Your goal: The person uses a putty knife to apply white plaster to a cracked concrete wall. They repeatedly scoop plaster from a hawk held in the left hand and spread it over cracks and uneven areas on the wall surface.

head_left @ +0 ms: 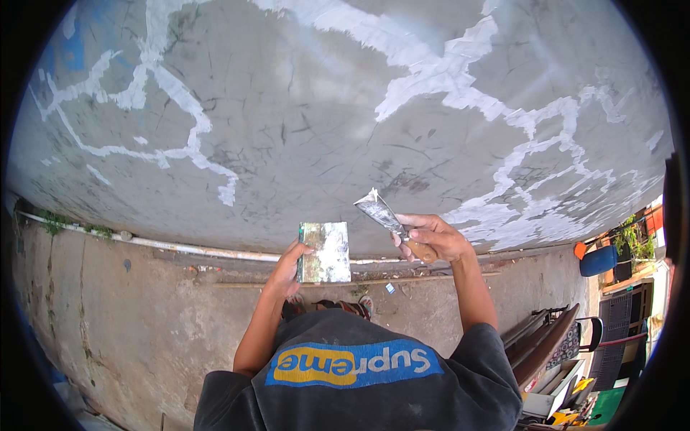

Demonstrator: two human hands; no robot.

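Observation:
In my right hand (438, 238) is a putty knife (379, 211), its wooden handle gripped by the fingers and its blade tilted up and to the left. A dab of white filler sits at the blade's tip. My left hand (289, 267) pinches the left edge of a flat rectangular board (327, 253) smeared with white. Blade and board are apart. Ahead stands a grey wall (302, 144) with scuffs, crossed by branching white filler strips (445, 68). Neither hand touches the wall.
A pale pipe (187, 249) runs along the wall's foot, with weeds (52, 223) at the left. My feet (366, 305) stand on a concrete floor (172, 316). To the right are a brown wooden bench (550, 345), a blue container (599, 261) and assorted clutter.

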